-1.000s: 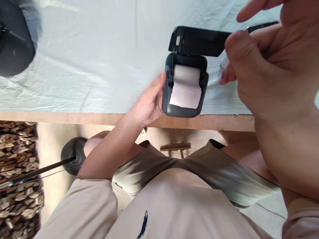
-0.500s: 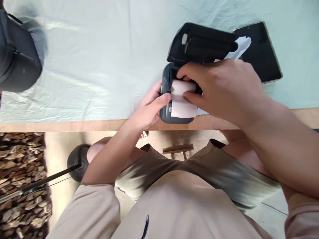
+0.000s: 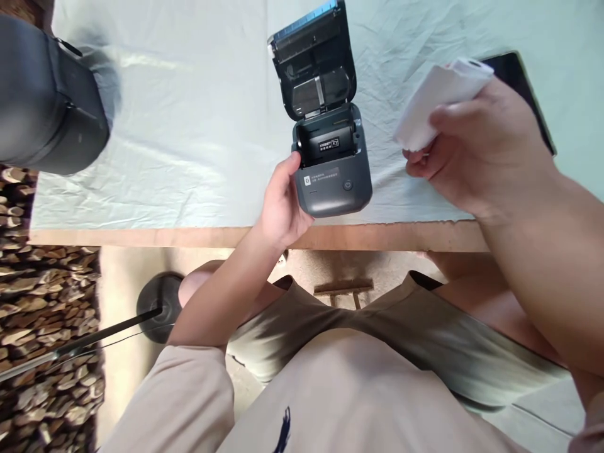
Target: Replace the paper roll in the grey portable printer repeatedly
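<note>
A dark label printer (image 3: pixel 333 189) has its lid raised, and its paper compartment holds no roll. My left hand (image 3: pixel 283 204) grips the printer's left side, thumb on the top near the compartment. To the right, my right hand (image 3: pixel 472 141) is closed around a roll of white paper (image 3: pixel 431 104), held above the cloth and apart from the printer. Behind the right hand lies a black tablet or phone (image 3: pixel 516 82), partly hidden by the hand and the paper.
A dark zipped bag (image 3: pixel 51 107) stands at the far left of the cloth-covered table (image 3: pixel 165 126). The table's wooden edge (image 3: pixel 212 237) runs in front of my lap. Below left are a round black stand base (image 3: pixel 158 305) and stacked firewood (image 3: pixel 47 314).
My right hand has lifted the white paper roll out of the printer and moved right with it. The printer has turned in my left hand, its raised lid now further left.
</note>
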`<state>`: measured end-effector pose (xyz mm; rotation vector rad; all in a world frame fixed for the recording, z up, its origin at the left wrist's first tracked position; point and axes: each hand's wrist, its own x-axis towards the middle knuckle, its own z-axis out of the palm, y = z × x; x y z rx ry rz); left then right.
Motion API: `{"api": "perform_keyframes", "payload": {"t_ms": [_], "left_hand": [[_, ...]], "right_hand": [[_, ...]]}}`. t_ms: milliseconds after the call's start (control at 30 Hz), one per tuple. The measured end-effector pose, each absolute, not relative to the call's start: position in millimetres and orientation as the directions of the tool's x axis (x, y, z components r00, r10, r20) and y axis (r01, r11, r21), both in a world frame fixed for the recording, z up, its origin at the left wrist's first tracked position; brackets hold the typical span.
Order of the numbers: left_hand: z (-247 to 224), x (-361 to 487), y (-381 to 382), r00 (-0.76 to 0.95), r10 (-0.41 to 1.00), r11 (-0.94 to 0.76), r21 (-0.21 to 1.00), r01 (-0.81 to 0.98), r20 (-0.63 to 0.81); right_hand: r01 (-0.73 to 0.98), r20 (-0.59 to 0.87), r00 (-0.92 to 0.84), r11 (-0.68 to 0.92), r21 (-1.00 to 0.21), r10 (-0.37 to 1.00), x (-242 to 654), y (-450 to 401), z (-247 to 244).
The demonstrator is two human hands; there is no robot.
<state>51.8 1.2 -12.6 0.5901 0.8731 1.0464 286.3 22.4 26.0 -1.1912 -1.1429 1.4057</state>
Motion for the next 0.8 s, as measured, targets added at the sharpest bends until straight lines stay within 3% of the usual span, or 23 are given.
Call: {"api": "perform_keyframes", "payload": {"t_ms": [133,233,400,500,600,700,800], "left_hand": [[-10.9,54.0,1.9,0.215,0.909,0.416,0.779,-0.47,-0.356],[-11.9,54.6,2.5,0.215,0.916,0.4,0.794,-0.457,-0.338],[-17.5,52.1,3.4,0.247,0.924,0.375,0.812,-0.447,-0.291],[-20.0,50.7,3.6,0.3,0.917,0.383,0.795,-0.471,-0.264],[-20.7,50.1,3.8,0.324,0.912,0.387,0.788,-0.479,-0.251],[-20.6,50.0,4.0,0.329,0.909,0.391,0.797,-0.461,-0.255],[-21.2,49.9,3.9,0.305,0.915,0.385,0.8,-0.461,-0.264]], "right_hand": [[0.117,0.083,-0.064,0.09,-0.989,0.995,284.9,13.1,10.2],[0.341,0.198,-0.104,0.222,-0.914,0.975,288.1,4.8,6.9],[0.734,0.27,-0.287,0.392,-0.555,0.919,296.9,1.1,-10.9],[0.723,0.357,-0.419,0.545,-0.425,0.835,301.5,1.1,-14.7],[0.709,0.607,-0.353,0.627,-0.323,0.712,311.2,5.6,-7.2],[0.858,0.699,-0.165,0.45,-0.246,0.696,326.2,20.4,-3.9],[0.956,0.434,0.043,0.089,-0.279,0.9,339.9,39.6,-12.0]]}}
